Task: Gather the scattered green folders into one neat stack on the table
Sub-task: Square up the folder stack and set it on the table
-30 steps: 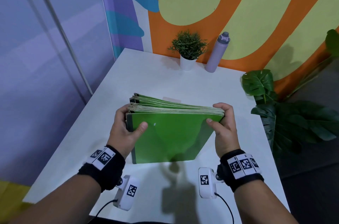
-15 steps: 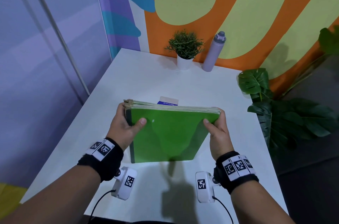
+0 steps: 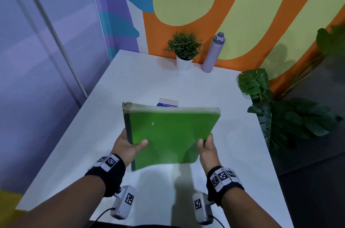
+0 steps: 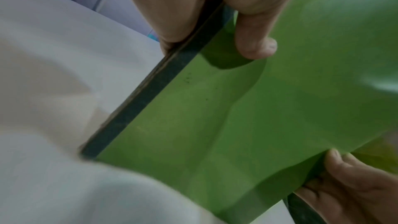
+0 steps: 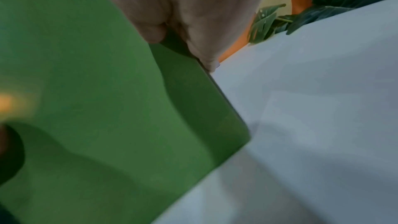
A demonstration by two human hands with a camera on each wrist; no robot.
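Head view showed the left hand [image 3: 128, 145] and right hand [image 3: 206, 146] each clamped on a lower side edge of the green folders [image 3: 170, 132], held tilted above the tabletop [image 3: 130, 82]. With grips so low, the blurred top could fan or slip apart. Beyond lay a small blue-and-white box [image 3: 168, 102], which the stack might land on.

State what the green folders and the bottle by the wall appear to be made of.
Green folders: probably glossy card or plastic covers, given the sheen, with pale paper edges along the top. Bottle: matte lilac, plastic or coated metal; cannot tell which.
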